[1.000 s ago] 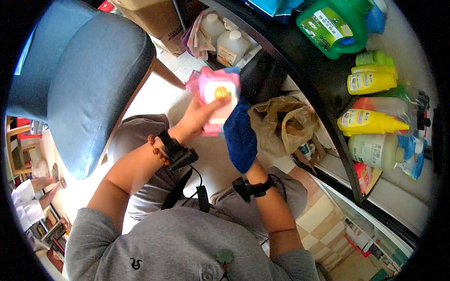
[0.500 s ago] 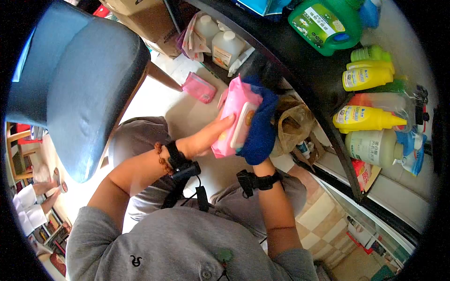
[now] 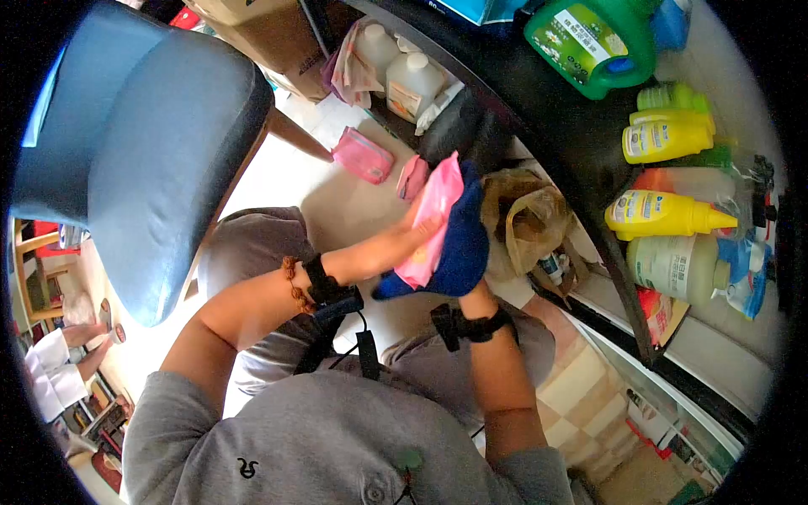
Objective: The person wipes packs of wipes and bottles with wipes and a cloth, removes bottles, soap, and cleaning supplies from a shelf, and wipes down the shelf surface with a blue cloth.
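My left hand [image 3: 400, 244] grips a pink wet-wipe pack [image 3: 436, 220] from its left side, fingers closed over it. Against the pack's other side lies a dark blue cloth [image 3: 463, 252]. It drapes over my right hand [image 3: 476, 298], hiding the fingers; only the part by the wrist shows. Pack and cloth touch, held above the floor between my knees. On the floor just beyond are two more pink packs, one small [image 3: 412, 178] and partly covered by the held pack, the other larger [image 3: 363, 156].
A blue padded chair [image 3: 168, 160] stands at the left. The dark shelf [image 3: 539, 109] on the right carries a green detergent jug [image 3: 589, 46] and yellow bottles [image 3: 669, 214]. Below it are white jugs [image 3: 414, 87] and a brown plastic bag [image 3: 526, 223]. Another person's legs [image 3: 80, 349] show far left.
The pink pack has turned in my hands, so its white lid no longer shows. The cloth has turned with it and shifted slightly down. The small pink pack on the floor is more exposed.
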Motion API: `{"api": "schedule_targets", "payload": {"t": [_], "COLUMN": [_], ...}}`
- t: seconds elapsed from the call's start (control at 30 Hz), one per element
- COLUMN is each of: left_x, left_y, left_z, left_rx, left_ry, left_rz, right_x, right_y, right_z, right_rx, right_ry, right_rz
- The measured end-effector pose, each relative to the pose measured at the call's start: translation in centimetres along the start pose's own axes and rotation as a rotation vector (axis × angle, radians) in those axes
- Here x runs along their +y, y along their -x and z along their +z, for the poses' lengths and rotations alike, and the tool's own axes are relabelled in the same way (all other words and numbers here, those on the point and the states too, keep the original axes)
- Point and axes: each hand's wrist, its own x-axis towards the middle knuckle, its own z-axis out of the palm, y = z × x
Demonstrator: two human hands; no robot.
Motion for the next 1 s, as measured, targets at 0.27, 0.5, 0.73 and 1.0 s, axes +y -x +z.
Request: {"api": "schedule_targets", "payload": {"t": [0.27, 0.5, 0.73, 1.0], "left_x": [2.1, 1.5, -1.4, -1.6], "left_y": [-0.5, -1.3, -2.0, -0.6], "left_z": [-1.2, -2.8, -3.8, -2.7], "left_rx": [0.259, 0.370, 0.467, 0.213], "left_ry": [0.317, 0.288, -0.452, -0.896], "left_rz": [-0.046, 0.166, 0.336, 0.319], "right_x": [-0.9, -5.1, -0.9, 1.9], "right_y": [0.7, -0.9, -2.5, -1.2], "right_z": [4.1, -0.5, -2.8, 2.0], "right_rx": [-0.142, -0.163, -0.175, 0.062], "right_ry": [0.870, -0.304, -0.015, 0.374], "right_rz": [-0.061, 0.139, -0.093, -0.010]}}
